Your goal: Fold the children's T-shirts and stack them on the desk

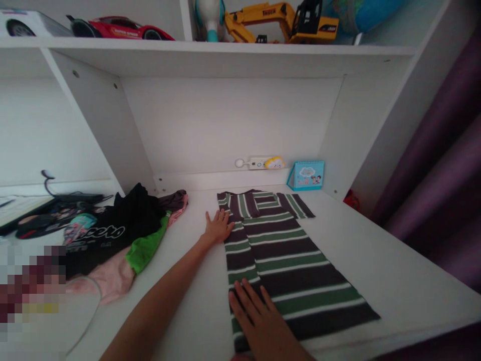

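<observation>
A striped shirt (289, 263) in dark brown, green and white lies spread on the white desk (356, 240). Its left side is folded inward in a long strip, with one sleeve lying across the top and the other sticking out at the right. My left hand (220, 228) rests flat at the shirt's upper left edge, fingers spread. Lower down, my right hand (261, 313) presses flat on the folded strip near the hem, its fingers apart. Neither hand grips anything.
Left of the shirt is a heap of clothes (124, 215), black, green and pink. A blue desk calendar (308, 175) and a power strip (259, 163) are at the back. Overhead, a shelf (233, 48) carries a toy excavator (285, 22) and a red toy car (124, 27).
</observation>
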The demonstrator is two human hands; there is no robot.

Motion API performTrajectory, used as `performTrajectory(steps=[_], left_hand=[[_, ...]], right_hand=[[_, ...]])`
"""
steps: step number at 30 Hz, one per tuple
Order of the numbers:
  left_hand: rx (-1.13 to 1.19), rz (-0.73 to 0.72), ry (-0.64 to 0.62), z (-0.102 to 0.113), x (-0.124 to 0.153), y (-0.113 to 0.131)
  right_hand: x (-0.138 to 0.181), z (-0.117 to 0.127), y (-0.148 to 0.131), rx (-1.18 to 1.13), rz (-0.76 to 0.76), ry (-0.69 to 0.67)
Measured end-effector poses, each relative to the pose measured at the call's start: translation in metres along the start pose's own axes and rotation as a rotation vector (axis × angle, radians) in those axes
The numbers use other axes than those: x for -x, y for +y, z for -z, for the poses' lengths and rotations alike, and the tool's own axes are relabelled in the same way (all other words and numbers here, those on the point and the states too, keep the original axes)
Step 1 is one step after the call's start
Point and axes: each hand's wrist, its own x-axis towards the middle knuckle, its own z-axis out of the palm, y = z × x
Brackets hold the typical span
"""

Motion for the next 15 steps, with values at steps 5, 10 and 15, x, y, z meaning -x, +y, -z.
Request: performTrajectory(steps=[5,10,15], left_hand=[[-0.026,-0.008,-0.090,0.009,-0.001,-0.031],[-0.024,0.035,0.035,0.018,0.003,-0.026],[-0.008,-0.096,0.128,0.014,0.004,0.020]], right_hand=[[-0.008,-0.004,-0.024,-0.027,0.029,0.023],[0.000,0.080,0.036,-0.251,-0.166,0.060],[-0.017,0.122,0.194,-0.040,-0.894,0.203]])
